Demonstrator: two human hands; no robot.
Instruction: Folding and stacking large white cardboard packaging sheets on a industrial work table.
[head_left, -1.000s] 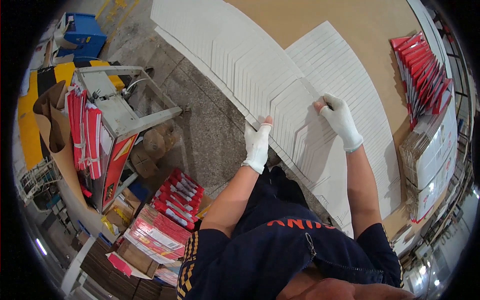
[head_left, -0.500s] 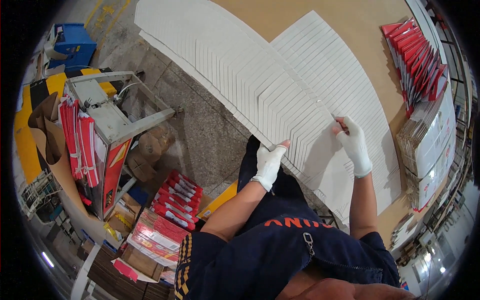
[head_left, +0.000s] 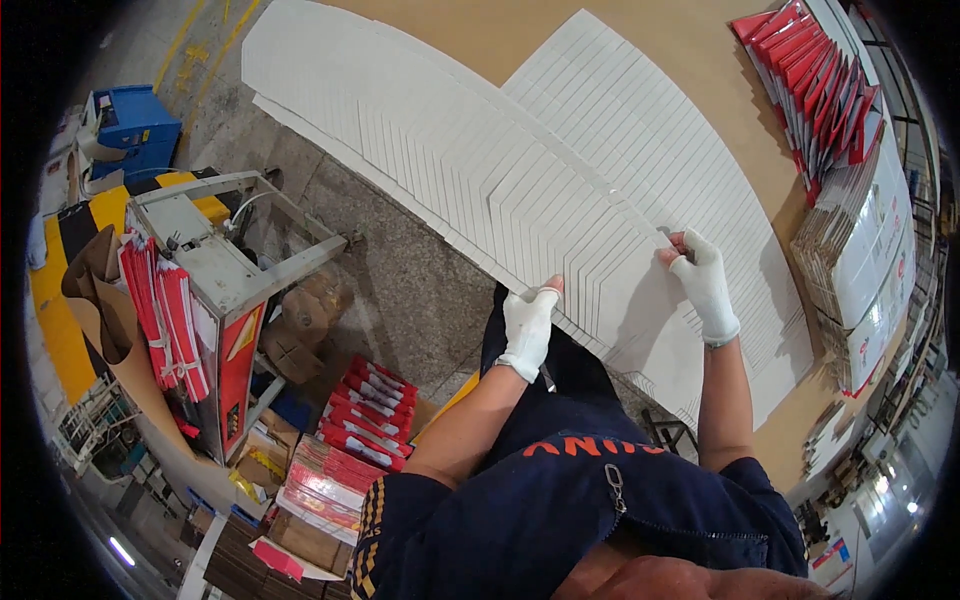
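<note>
White cardboard sheets (head_left: pixel 560 215) lie fanned out in a long overlapping row that slants across the table. A second fan of white sheets (head_left: pixel 640 120) spreads beyond and to the right, partly under the first row. My left hand (head_left: pixel 528 328), in a white glove with bare fingertips, grips the near edge of the row. Its thumb lies on top; its other fingers are hidden below the edge. At the row's far edge, my right hand (head_left: pixel 708 288), gloved the same way, pinches the sheets between thumb and fingers.
Red folded packages (head_left: pixel 810 90) and stacked cartons (head_left: pixel 855 270) line the brown table's (head_left: pixel 450 30) right side. A grey metal frame (head_left: pixel 215 260) stands left, by bundled red sheets (head_left: pixel 165 320). Red packs (head_left: pixel 370 410) sit near my left elbow. A blue bin (head_left: pixel 140 125) is farther back.
The whole view has shifted a little, with the table and sheets appearing farther left. Both hands keep their hold, and the left sits slightly farther left in the picture.
</note>
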